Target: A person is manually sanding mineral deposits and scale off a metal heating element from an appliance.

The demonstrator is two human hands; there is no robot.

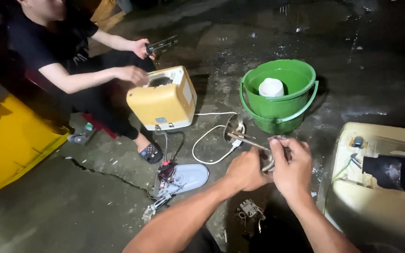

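My left hand (243, 169) and my right hand (290, 165) are closed together on a metal heating element (245, 137) with thin rods that stick out to the upper left. A round metal flange sits between my fingers. Below my hands a small loose part (249, 208) lies on the dark concrete floor. A white cable (210, 136) loops on the floor just left of the rods.
A green bucket (277, 105) holding a white cup (271, 87) stands beyond my hands. A cream appliance casing (380, 187) lies at right. Another seated person steadies a yellow appliance body (162, 98) and holds a dark tool (161, 45). A yellow bin (10, 140) is at left.
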